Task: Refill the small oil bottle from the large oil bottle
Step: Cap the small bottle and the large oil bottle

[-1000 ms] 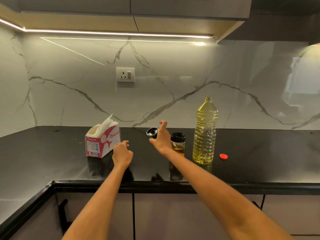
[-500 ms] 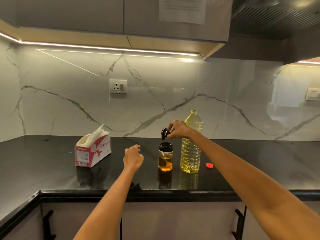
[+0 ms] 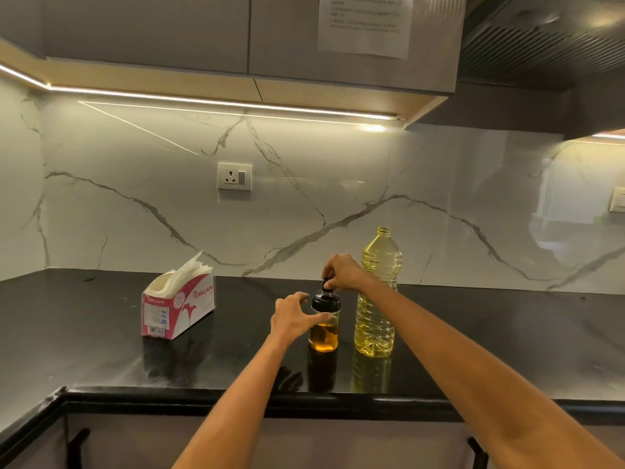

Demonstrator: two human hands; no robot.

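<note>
The small oil bottle [image 3: 324, 335] stands on the black counter [image 3: 101, 350], about half full of amber oil, with its black lid [image 3: 325, 299] on top. My right hand [image 3: 341, 272] pinches the knob of that lid from above. My left hand [image 3: 292, 316] reaches the bottle's left side, fingers spread and touching the glass just under the lid. The large oil bottle [image 3: 376, 299] stands uncapped right beside it, filled with pale yellow oil. My right forearm crosses in front of its middle.
A red and white tissue box [image 3: 177, 306] sits to the left on the counter. Behind runs a marble wall with a power socket [image 3: 234, 176]. Cabinets hang overhead. The counter's front edge [image 3: 304, 397] lies near me.
My right hand lifted the black lid from the counter, carried it over and set it on the small bottle. My left hand moved right to the bottle's side. The camera has tilted up.
</note>
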